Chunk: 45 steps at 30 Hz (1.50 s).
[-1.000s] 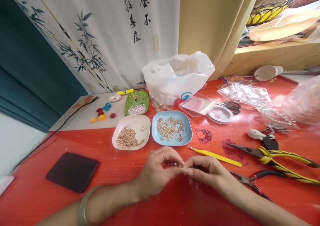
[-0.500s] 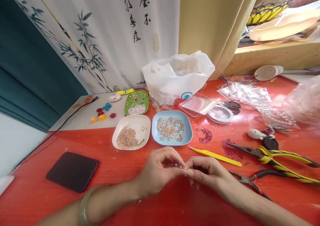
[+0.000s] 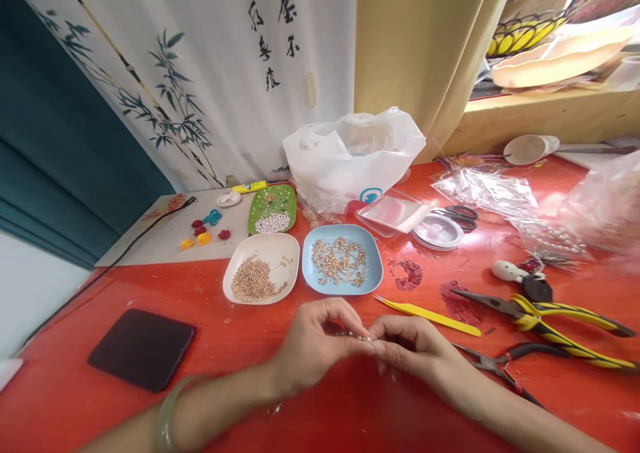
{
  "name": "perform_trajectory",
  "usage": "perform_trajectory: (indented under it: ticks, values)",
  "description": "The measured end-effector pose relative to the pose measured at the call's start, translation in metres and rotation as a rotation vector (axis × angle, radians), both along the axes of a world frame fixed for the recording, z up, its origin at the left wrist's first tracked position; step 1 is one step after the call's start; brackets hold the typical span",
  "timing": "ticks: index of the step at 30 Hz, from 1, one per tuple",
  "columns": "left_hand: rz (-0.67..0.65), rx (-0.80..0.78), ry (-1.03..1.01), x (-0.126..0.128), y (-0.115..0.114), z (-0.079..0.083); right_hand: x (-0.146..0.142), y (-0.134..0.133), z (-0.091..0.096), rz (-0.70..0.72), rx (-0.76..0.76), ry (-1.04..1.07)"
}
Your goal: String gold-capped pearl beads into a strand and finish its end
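Nearest, above the red table (image 3: pixel 350 406): left hand (image 3: pixel 313 349) and right hand (image 3: pixel 415 353) meeting fingertip to fingertip, both pinching a tiny pale bead piece (image 3: pixel 364 338) between them. Just right: red-handled pliers (image 3: pixel 505 363), yellow tweezers (image 3: pixel 430 315), yellow-and-black pliers (image 3: pixel 550 319). Left: dark pad (image 3: pixel 141 348). Beyond the hands: white dish (image 3: pixel 261 276) of gold beads beside blue dish (image 3: pixel 343 259) of findings. Farther: green dish (image 3: pixel 273 207), white plastic bag (image 3: pixel 353 156).

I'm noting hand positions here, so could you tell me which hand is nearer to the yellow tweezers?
The right hand. It lies just below the yellow tweezers, close to their tip; the left hand sits farther off, to their left.
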<state>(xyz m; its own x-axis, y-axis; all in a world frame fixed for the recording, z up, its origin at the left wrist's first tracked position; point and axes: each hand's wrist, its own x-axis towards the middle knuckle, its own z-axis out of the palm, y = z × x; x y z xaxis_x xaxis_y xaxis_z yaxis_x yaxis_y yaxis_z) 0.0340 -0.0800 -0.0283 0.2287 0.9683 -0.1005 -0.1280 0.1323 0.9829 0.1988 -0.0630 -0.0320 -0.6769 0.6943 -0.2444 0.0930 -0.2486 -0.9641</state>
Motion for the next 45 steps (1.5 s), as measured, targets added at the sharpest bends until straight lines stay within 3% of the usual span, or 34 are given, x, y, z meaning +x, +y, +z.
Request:
perform_trajectory:
  ticks: [5,9,14,20,27,36,45]
  values:
    - [-0.002,-0.015,0.014,0.0,0.0,0.0,0.0,-0.002,-0.001,-0.031,0.0,-0.012]
    - [0.019,-0.028,0.08,-0.001,0.001,0.002,0.0,-0.005,0.001,-0.084,0.131,-0.086]
    - [0.008,0.001,0.143,-0.003,0.001,0.002,-0.001,-0.008,0.003,-0.113,0.45,-0.188]
    - [0.004,0.001,0.167,-0.003,0.001,0.0,0.001,-0.01,-0.005,-0.208,0.941,-0.306]
    - [0.022,-0.008,0.189,-0.004,0.002,-0.001,0.006,-0.007,-0.006,-0.246,1.333,-0.409]
    - [0.018,-0.052,0.185,-0.003,0.002,-0.001,0.011,-0.005,-0.009,-0.171,1.375,-0.417]
    - [0.007,-0.051,0.199,-0.004,0.002,0.001,0.017,-0.002,-0.003,-0.091,1.51,-0.427]
